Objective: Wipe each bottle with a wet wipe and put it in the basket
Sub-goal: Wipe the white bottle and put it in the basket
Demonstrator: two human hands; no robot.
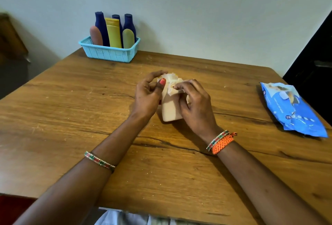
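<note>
Bottle [168, 109], cream and flat-sided, sits between your two hands at the middle of the table [71, 117], its base toward you and its cap end pointing away. Your left hand [147, 97] curls around its left side, thumb laid across the upper part. Your right hand [194, 104] grips the right side and pinches the wet wipe [170, 90] against the shoulder near the cap.

From here, the likeliest trouble looks like slip: a damp plastic surface held mostly at the sides could twist out of your grip as you rub, and it would drop onto the wood. The wipe is bunched small, so it may pass over only the top and leave the lower body untouched unless you turn the bottle.

Off to your right lies the blue wipe pack [291, 109], near the table's right edge and well apart from your hands.

Farthest away, against the wall, stands the turquoise basket [109, 52], already holding six bottles upright and close together. Little free room shows there, so pushing this one in could tip a neighbour or nudge the light basket.

Hidden from you: the cap and the bottle's far end sit behind your fingers and the wipe, the label side cannot be read, and how much gap remains inside the basket cannot be judged.
</note>
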